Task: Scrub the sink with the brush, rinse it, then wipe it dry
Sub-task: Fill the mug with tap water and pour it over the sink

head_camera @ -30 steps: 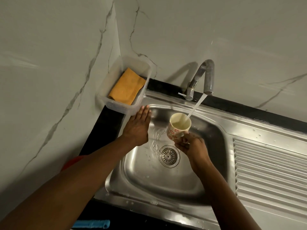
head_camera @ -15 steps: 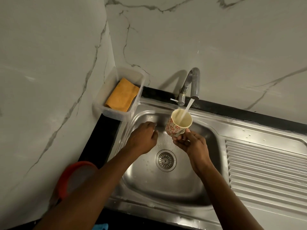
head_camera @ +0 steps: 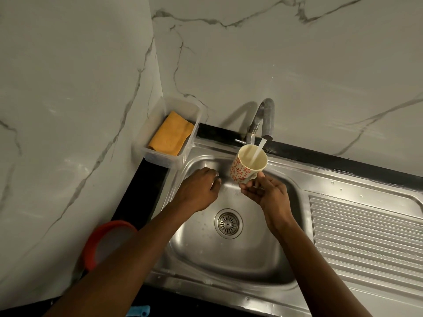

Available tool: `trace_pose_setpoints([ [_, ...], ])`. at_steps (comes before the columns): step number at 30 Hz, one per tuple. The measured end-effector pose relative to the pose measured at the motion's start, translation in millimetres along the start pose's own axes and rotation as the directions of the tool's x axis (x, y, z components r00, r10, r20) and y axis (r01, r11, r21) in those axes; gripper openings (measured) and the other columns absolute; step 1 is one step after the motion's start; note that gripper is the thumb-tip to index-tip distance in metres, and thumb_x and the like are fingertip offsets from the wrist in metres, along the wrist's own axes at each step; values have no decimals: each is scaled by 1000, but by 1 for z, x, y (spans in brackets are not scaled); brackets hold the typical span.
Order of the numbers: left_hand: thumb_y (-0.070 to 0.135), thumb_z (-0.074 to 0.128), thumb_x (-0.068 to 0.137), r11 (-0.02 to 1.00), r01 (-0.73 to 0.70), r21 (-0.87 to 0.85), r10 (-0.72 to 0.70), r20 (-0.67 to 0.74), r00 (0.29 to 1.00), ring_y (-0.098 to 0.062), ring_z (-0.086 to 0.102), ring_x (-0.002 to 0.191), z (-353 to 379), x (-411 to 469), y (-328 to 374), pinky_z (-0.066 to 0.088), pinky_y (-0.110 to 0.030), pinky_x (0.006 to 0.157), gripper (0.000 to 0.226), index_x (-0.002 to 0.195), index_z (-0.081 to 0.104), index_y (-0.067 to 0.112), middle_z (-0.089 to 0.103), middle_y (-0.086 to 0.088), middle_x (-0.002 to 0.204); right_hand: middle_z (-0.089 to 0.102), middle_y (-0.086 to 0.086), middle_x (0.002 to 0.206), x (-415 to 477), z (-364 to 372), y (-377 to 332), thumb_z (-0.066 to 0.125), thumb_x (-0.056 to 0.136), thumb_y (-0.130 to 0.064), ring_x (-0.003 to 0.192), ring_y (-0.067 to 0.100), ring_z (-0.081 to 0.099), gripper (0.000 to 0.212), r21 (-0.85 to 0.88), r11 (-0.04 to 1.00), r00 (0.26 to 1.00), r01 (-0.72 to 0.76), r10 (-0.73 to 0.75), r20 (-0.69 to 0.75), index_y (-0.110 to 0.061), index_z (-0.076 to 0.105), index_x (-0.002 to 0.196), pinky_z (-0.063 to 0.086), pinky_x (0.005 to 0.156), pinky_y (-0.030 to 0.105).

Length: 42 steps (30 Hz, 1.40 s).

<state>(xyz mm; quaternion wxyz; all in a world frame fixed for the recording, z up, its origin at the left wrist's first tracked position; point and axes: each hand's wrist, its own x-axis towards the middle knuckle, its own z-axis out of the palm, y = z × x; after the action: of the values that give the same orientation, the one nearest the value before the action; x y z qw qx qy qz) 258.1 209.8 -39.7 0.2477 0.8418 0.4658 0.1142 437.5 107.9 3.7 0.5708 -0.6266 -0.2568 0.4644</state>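
Observation:
The steel sink (head_camera: pixel 229 255) has a round drain (head_camera: pixel 228 223) in its basin. Water runs from the curved tap (head_camera: pixel 263 117) into a cream cup with red flowers (head_camera: pixel 246 167), which my right hand (head_camera: pixel 267 193) holds from below, tilted, under the stream. My left hand (head_camera: pixel 198 189) rests against the basin's back left wall with its fingers curled and nothing in it. An orange cloth (head_camera: pixel 170 137) lies folded in a clear plastic tub (head_camera: pixel 162 157) at the sink's back left corner. No brush is in view.
The ribbed steel drainboard (head_camera: pixel 366 236) stretches to the right of the basin. A red-rimmed round object (head_camera: pixel 100 239) sits on the dark counter at the left, half behind my forearm. A blue object (head_camera: pixel 139 311) peeks in at the bottom edge. Marble walls close in behind and left.
My left hand went from flat on the basin's back rim to curled lower against the wall. The cup rose closer to the spout. The view tilted upward.

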Motion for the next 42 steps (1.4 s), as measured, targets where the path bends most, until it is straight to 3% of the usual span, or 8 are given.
trace_pose_setpoints([
  [25,37,48,106,1000,-11,-9,10,-11,1000,-24,63,116,-8,1,7,54,-40,94,36,126,66,14,68,-4,125,75,16,87,0,-4,-13,47,111,-24,99,41,73,39,-12,999,999,31,-31,-8,-9,68,81,58,99,55],
  [42,36,49,105,1000,-22,11,22,-38,999,-25,64,113,-8,0,9,55,-40,91,34,123,68,14,69,-4,123,75,23,93,-3,-6,-31,49,110,-26,100,42,74,38,-50,997,998,63,-63,-2,-2,67,88,61,95,50],
])
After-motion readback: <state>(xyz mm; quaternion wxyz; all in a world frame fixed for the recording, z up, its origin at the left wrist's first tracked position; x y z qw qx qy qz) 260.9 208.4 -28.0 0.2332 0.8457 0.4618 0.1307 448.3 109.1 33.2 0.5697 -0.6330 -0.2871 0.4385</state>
